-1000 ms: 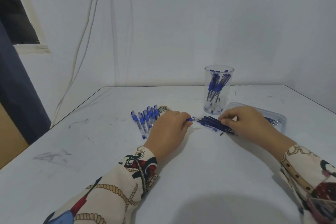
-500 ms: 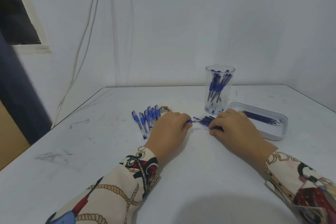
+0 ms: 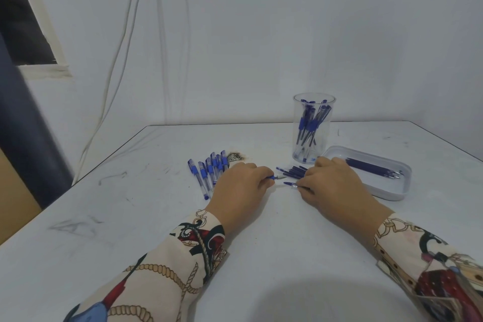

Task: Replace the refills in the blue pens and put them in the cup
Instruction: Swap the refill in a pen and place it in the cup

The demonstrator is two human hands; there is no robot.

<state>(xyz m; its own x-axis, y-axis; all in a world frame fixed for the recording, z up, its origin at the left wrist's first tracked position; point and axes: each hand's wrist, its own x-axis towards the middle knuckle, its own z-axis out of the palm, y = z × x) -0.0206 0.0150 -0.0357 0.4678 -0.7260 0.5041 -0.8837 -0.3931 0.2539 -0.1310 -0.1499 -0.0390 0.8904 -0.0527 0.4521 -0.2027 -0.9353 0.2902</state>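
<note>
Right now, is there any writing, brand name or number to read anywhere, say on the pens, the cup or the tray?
None can be read.
Pens on the table: any barrel print is too small and blurred.
Clear cup: no label visible.
Tray: plain, no marking visible.
Patterned sleeves: ropes and pictures, no letters.

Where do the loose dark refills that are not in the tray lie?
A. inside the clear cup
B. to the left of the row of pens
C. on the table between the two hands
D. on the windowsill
C: the loose refills lie on the table, between the left hand and the right hand, in front of the cup.
</note>
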